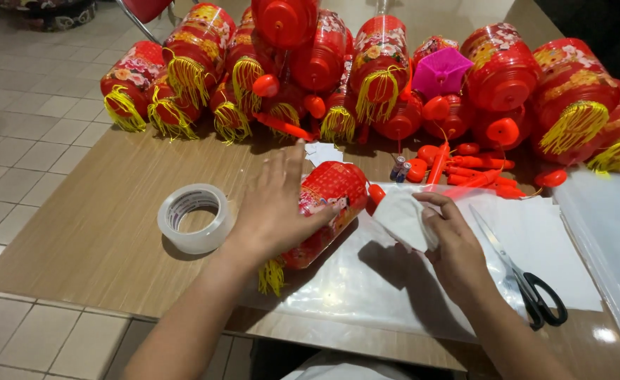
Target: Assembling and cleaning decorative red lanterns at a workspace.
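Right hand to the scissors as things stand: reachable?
Probably yes. The scissors lie flat on the white sheet just beside the right hand, with nothing lying between them. But that hand is pinching a piece of white paper, so it would likely have to let go first.

I count one roll of clear tape [196, 217] at left centre, one pair of black-handled scissors [520, 274] at lower right, and one pink lantern [441, 71] at the top. Two small batteries [399, 169] stand mid-frame. Red tasselled lanterns [380, 60] crowd the top edge, too overlapped for me to count exactly; one more red lantern [324, 207] lies at centre.
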